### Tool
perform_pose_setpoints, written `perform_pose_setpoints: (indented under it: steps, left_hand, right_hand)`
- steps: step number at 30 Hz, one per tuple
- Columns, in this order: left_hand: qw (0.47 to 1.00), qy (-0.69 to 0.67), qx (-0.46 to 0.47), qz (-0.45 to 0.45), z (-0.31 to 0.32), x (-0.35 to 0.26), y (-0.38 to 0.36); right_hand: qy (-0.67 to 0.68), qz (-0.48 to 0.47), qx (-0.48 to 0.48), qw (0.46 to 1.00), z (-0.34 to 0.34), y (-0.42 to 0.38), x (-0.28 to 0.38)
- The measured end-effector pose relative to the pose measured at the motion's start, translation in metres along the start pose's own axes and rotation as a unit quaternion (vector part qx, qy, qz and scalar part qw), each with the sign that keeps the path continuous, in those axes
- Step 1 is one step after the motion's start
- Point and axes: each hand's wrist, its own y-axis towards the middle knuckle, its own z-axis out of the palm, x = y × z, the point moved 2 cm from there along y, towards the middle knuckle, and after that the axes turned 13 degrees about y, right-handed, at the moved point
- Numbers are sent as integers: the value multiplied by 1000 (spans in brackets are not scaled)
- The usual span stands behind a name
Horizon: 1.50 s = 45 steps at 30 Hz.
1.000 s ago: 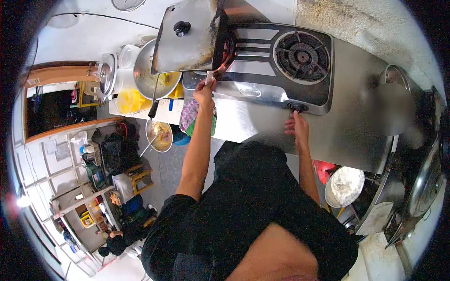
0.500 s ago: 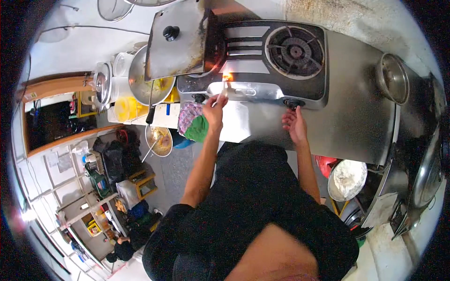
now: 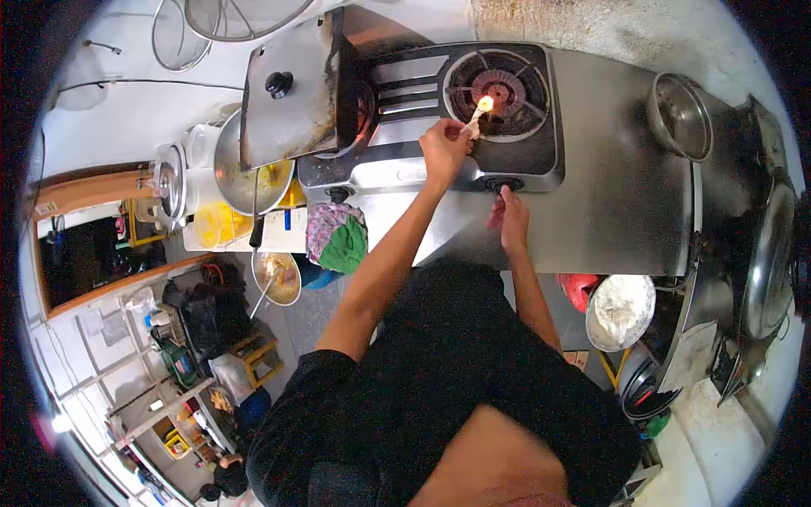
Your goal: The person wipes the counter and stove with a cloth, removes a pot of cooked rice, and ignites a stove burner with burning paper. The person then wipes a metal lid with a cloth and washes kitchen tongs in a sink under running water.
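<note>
My left hand (image 3: 446, 154) pinches a thin pale strip, apparently paper (image 3: 475, 127), whose tip burns with a bright flame. That flame is over the front part of the right burner (image 3: 498, 91) on the two-burner gas stove (image 3: 541, 160). At the stove's front edge, the fingertips of my right hand (image 3: 512, 221) are on the right control knob (image 3: 504, 183), partly covering it. A square metal cover (image 3: 291, 106) with a black handle stands over the left burner, where an orange glow shows at its side.
Left of the stove are a wok (image 3: 228, 165), yellow containers (image 3: 221, 221) and a patterned and green cloth (image 3: 342, 241). A metal bowl (image 3: 676, 114) sits on the steel counter (image 3: 617, 186) at right. Below the counter is a basin of white powder (image 3: 621, 311).
My left hand has carried the burning strip rightward, from the stove's middle to the right burner. My right hand stays at the knob. The view has shifted somewhat.
</note>
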Motion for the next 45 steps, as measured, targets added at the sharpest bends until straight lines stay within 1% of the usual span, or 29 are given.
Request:
perform_pose_setpoints:
  steps: [2,4,5,7,8,10,14,16,17,18,19,20,22,23,24,25,27,29,31,33,35,36,38,40,41,42,43,44,45]
  left_hand:
    - [1000,-5,2,-7,1,5,5]
    - [1000,15,5,-2,1,8,9]
    - [999,37,6,2,1,8,9]
    - [1000,29,7,-3,2,9,10]
    - [1000,22,9,-10,2,10,10]
    - [1000,11,5,-13,3,10,9]
    - [1000,-25,-4,-6,4,11,7]
    - [999,-33,1,-14,1,13,3]
    - [999,-39,9,-24,-2,13,0]
    - [998,-56,-8,17,-7,19,-3]
    - [998,-70,-4,-1,-19,14,-11]
    - [997,-69,14,-22,-36,3,-23]
    - [996,-80,38,-6,-84,-64,-59]
    - [994,-89,52,-24,-106,-94,-73]
    - [992,-120,49,-5,-124,-114,-85]
    - [993,-110,40,-16,-140,-131,-96]
    - [986,-158,37,34,-170,-168,-118]
    - [966,-227,58,105,-190,-181,-127]
    - [964,-243,33,105,-199,-179,-132]
    - [978,-201,19,61,-199,-158,-127]
    - [978,-207,12,-32,-197,-123,-126]
    - [979,-196,-5,-56,-197,-99,-128]
    - [974,-188,-44,-114,-204,-37,-142]
    - [969,-140,-102,-174,-225,45,-171]
    - [966,-89,-141,-198,-241,86,-189]
    - [964,-38,-180,-194,-257,140,-209]
    - [945,-33,-223,-235,-275,175,-221]
    - [938,1,-273,-214,-293,236,-233]
    - [925,113,-284,-225,-317,250,-230]
  right_hand:
    - [-10,-15,-7,1000,0,3,1]
    - [-124,-66,-25,990,1,3,3]
    - [-124,-67,-26,990,1,1,5]
    - [-176,-117,-23,977,3,-1,8]
    - [-176,-118,-23,977,4,-1,7]
    - [-303,-203,-47,930,8,-1,11]
    - [-317,-201,-21,927,6,-8,21]
    - [-317,-141,-20,938,4,-17,23]
    - [-319,-143,-19,937,-1,-20,23]
    - [-287,-107,-7,952,-8,-23,24]
    - [-254,-74,6,964,-18,-22,24]
    - [-259,-77,10,963,-35,-17,20]
    - [-231,-79,-5,970,-51,-21,21]
    - [-199,-74,-26,977,-53,-30,23]
    - [-213,-77,-38,973,-58,-33,25]
    - [-229,-78,-51,969,-63,-36,25]
    - [-233,-75,-58,968,-68,-41,29]
    - [-235,-59,-64,968,-59,-38,30]
    - [-253,-78,-54,963,-52,-47,31]
    - [-265,-66,-35,961,-44,-45,26]
    - [-276,-53,-14,960,-33,-41,16]
    - [-291,-54,1,955,-29,-38,9]
    - [-320,-31,34,946,-19,-41,-14]
    - [-395,-24,89,914,5,-38,-40]
    - [-401,-18,103,910,25,-39,-56]
    - [-458,-120,207,856,56,-50,-74]
    - [-500,-220,303,781,86,-63,-93]
    - [-515,-222,367,742,114,-71,-115]
    - [-528,-224,429,697,141,-78,-138]
